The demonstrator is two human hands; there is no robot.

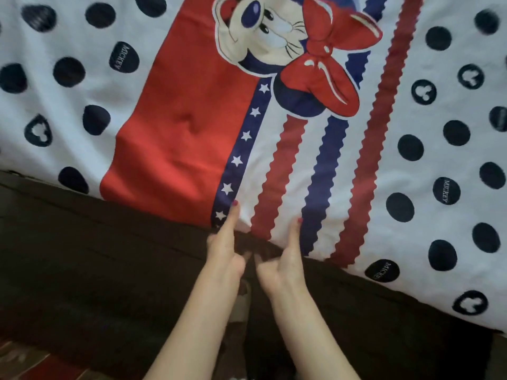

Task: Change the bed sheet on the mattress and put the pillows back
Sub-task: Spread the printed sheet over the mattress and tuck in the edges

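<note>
Most of the view is filled by the sheet (274,165), spread flat over the bed with only a small pucker in its red panel. It is white with dark blue dots, some of them printed with "MICKEY" or a mouse-head outline. Down its middle run a broad red block, a blue band of white stars and scalloped red and blue stripes, and at the top a cartoon mouse wears a big red bow. The sheet's near edge runs on a slant from the left side down to the lower right.

Below that edge lies a dark brown surface (96,256), the side of the bed or mattress; which one cannot be told. A strip of reddish floor (33,363) shows in the lower left corner.

Two bare forearms reach up from the bottom of the view to the sheet's near edge, close together. The left hand (226,248) has its forefinger straight, the red-painted nail touching the star band at the hem, and the other fingers curled under. The right hand (285,256) lies the same way, forefinger laid on the hem beside a red stripe. Whether either grip has cloth pinched beneath it cannot be told; the fingers there are blurred.
</note>
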